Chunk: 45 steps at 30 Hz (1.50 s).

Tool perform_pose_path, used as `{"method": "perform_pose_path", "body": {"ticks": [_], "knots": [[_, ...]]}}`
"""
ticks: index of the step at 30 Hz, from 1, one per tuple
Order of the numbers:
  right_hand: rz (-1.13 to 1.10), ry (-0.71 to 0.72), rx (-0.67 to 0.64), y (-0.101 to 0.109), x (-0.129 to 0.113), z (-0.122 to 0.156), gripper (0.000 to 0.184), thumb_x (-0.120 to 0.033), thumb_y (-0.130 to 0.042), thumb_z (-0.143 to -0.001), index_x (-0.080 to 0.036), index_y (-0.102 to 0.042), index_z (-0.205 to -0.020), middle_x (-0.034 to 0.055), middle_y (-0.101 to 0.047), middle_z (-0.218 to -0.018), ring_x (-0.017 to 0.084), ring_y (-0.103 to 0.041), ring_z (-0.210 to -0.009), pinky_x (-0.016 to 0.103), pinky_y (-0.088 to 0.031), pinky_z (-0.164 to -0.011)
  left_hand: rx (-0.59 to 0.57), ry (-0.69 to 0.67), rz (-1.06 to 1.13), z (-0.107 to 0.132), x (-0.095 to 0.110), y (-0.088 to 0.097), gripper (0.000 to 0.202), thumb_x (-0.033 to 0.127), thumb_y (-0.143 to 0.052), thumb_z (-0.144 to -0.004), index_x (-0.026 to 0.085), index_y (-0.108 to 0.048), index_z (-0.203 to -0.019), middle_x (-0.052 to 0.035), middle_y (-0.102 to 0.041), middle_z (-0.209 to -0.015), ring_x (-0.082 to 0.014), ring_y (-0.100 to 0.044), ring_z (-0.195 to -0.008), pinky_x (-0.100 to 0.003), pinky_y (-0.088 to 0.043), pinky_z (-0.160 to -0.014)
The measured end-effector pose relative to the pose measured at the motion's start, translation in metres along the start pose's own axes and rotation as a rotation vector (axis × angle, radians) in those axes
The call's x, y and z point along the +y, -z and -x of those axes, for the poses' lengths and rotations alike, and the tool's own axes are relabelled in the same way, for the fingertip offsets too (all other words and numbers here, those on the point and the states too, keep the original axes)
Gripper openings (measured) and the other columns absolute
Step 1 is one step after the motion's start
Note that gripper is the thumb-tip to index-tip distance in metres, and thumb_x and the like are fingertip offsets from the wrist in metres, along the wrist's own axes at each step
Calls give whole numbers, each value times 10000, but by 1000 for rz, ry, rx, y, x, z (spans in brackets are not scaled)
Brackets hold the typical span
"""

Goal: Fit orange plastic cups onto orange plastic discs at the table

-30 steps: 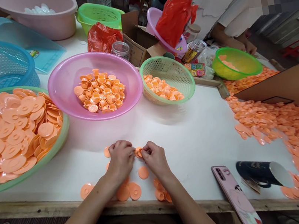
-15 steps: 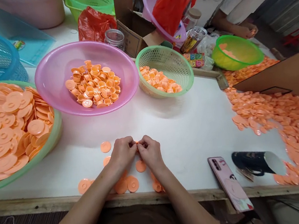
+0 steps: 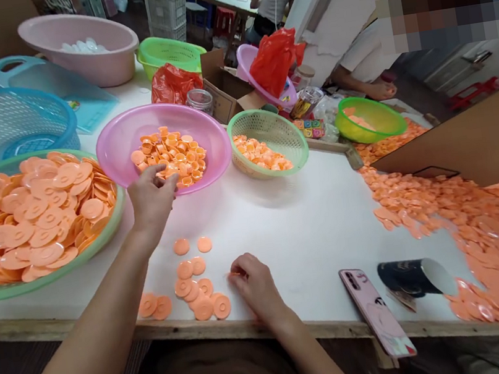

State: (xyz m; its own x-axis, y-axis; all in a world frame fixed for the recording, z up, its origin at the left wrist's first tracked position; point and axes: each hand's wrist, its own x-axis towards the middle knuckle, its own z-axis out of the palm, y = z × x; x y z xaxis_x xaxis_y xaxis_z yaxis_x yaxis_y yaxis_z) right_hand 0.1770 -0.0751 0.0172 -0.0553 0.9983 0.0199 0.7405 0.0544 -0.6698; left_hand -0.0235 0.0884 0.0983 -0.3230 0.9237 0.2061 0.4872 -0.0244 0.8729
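My left hand (image 3: 152,198) reaches over the near rim of a pink basin (image 3: 109,142), its fingers apart and nothing visible between them. Small orange toy cups (image 3: 173,151) are heaped inside that basin, just beyond the fingertips. My right hand (image 3: 255,283) is low over the white table, thumb and fingers pinched together. A thin orange sliver shows at its fingertips, too small to name. Left of it lie several flat orange toy saucers (image 3: 203,307), some overlapping. A green basket (image 3: 116,216) full of larger orange saucers (image 3: 42,212) stands on the left.
A pale green basket (image 3: 305,150) of orange pieces stands behind the white table (image 3: 303,229). On the right are a phone (image 3: 376,312), a dark mug (image 3: 404,279) and a spread of orange discs (image 3: 476,228). A cardboard sheet (image 3: 468,142) and another person's hand (image 3: 383,91) are beyond.
My hands have separated from where they met in the middle. The left moved forward to the pink basin and opened; the right came down nearer the table edge. The view has tilted up.
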Motion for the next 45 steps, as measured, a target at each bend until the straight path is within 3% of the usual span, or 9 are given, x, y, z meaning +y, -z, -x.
{"method": "perform_pose_path", "body": {"ticks": [3,6,8,11,16,25,32,39,45], "knots": [[0,101,77,-3,4,-6,194,-56,-546,-837,-209,-612,-736,36,-617,-780,200,-520,-820,325,-452,-718,-140,-91,-10,23,-11,-5,200,307,-588,-813,196,-705,-932,31,-643,-642,-106,-588,-586,-215,-434,-576],[-9,214,47,7,13,1,189,-110,-526,-893,-220,-678,-875,55,-668,-905,210,-532,-894,346,-467,-783,-573,-190,-38,72,-28,-20,147,211,-563,-817,199,-709,-804,6,-679,-709,-128,-620,-685,-238,-461,-663],[5,147,85,22,22,13,207,-139,-509,-912,-223,-688,-972,62,-676,-940,211,-551,-908,354,-473,-801,-803,-258,-89,103,-40,-31,170,168,-559,-809,212,-713,-865,-18,-688,-801,-157,-625,-796,-258,-462,-709],[67,-113,113,43,34,29,181,-191,-551,-888,-217,-695,-994,62,-669,-881,215,-588,-858,351,-478,-769,-945,-327,-185,130,-50,-45,181,160,-564,-797,230,-698,-897,-37,-646,-889,-174,-594,-849,-264,-440,-691],[-36,-356,-59,48,40,32,117,-233,-593,-835,-213,-698,-789,27,-690,-783,187,-625,-740,305,-463,-704,-962,-292,-291,134,-48,-53,149,161,-552,-798,238,-657,-869,-22,-573,-879,-147,-546,-758,-254,-378,-616],[-93,-418,-125,57,33,30,120,-300,-624,-827,-204,-676,-778,28,-673,-775,175,-603,-695,292,-457,-659,-920,-268,-300,136,-54,-56,193,165,-561,-774,244,-632,-935,-14,-583,-907,-153,-535,-783,-269,-348,-604],[-72,-146,106,23,17,8,187,-225,-500,-928,-223,-678,-869,45,-566,-864,163,-559,-754,293,-473,-669,-885,-281,-254,138,-55,-56,164,163,-560,-791,236,-640,-915,-16,-589,-884,-151,-536,-769,-269,-350,-595],[209,125,82,-3,13,-2,267,-114,-415,-951,-210,-655,-884,47,-527,-776,188,-475,-762,301,-423,-648,-895,-261,-240,133,-51,-52,144,207,-544,-850,225,-667,-921,-29,-624,-882,-167,-562,-816,-265,-386,-627],[293,191,122,-6,17,0,287,-99,-391,-957,-192,-636,-838,55,-520,-751,194,-430,-732,318,-399,-634,-976,10,19,117,-43,-56,192,178,-521,-813,220,-704,-850,-9,-682,-832,-140,-602,-765,-253,-449,-678]]}}
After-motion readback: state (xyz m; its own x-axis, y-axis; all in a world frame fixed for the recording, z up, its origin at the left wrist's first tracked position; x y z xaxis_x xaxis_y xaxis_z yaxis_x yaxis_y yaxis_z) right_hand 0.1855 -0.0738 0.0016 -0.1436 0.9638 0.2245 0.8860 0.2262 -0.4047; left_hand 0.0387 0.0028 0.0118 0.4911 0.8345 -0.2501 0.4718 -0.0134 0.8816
